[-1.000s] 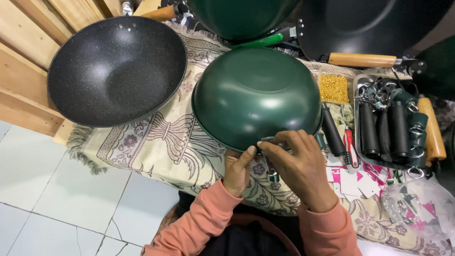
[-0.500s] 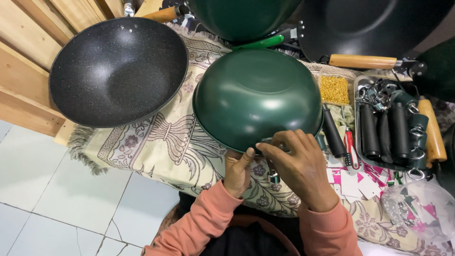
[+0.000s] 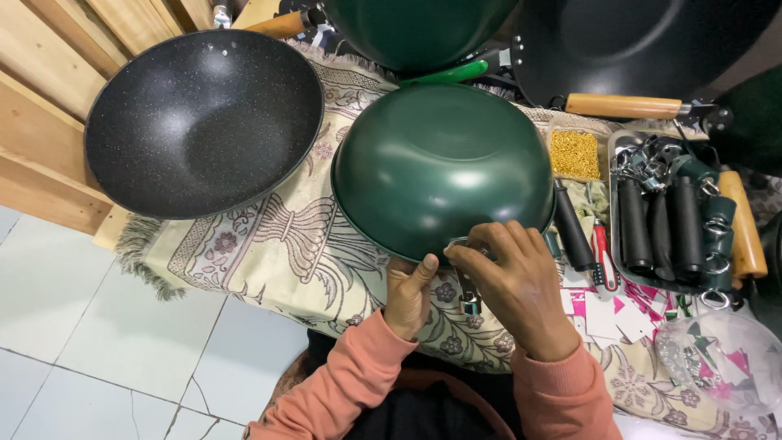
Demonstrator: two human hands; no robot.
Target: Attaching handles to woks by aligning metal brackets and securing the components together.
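Observation:
A dark green wok (image 3: pixel 440 167) lies upside down on a patterned cloth (image 3: pixel 269 244). My left hand (image 3: pixel 407 295) grips its near rim from below, thumb pressed on the edge. My right hand (image 3: pixel 517 285) is curled over the same spot on the rim, fingertips pinching a small metal fitting (image 3: pixel 458 244) there. A small metal part (image 3: pixel 469 303) shows between my two hands. Both sleeves are salmon pink.
A black speckled wok (image 3: pixel 199 122) sits right way up at the left. Behind are more woks and a wooden handle (image 3: pixel 623 106). At the right, a metal tray (image 3: pixel 619 155) holds black handles (image 3: pixel 652 224) and rings; gold screws (image 3: pixel 574 155), a red-handled tool (image 3: pixel 603 257), a plastic bag (image 3: pixel 717 358).
Both hands stay at the green wok's near rim; the fingers of my right hand have shifted slightly on the fitting. The woks have not moved.

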